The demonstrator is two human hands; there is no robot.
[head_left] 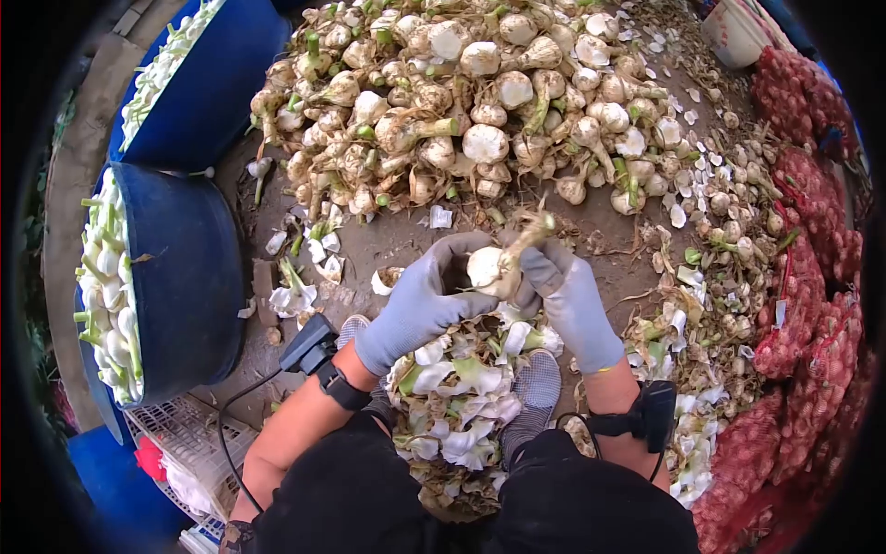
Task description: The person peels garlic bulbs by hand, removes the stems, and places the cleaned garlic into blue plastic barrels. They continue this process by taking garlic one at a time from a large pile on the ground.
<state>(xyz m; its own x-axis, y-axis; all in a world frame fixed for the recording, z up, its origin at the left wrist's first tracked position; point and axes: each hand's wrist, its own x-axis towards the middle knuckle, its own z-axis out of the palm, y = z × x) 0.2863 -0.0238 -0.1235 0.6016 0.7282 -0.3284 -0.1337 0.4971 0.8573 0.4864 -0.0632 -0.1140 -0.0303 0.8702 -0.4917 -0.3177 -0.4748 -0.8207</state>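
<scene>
Between my two gloved hands is a garlic bulb (486, 268), pale and round, with a dry, rough stem pointing up to the right. My left hand (429, 295), in a grey glove, wraps its fingers and thumb round the bulb's left side. The grey-gloved right hand (559, 291) has its fingers bent against the stem and the bulb's right side. Below both hands, peeled garlic skins (461, 388) lie heaped between my shoes. Beyond them is a large pile of unpeeled garlic bulbs (443, 111) with dirty skins and cut stems.
Blue tubs (185, 277) of white, trimmed garlic stand at the left, above a pale plastic crate (198, 443). Red mesh sacks (798, 342) line the right side. Small bulbs and skin scraps (729, 231) litter the ground before them. A white bucket (734, 35) stands at the upper right.
</scene>
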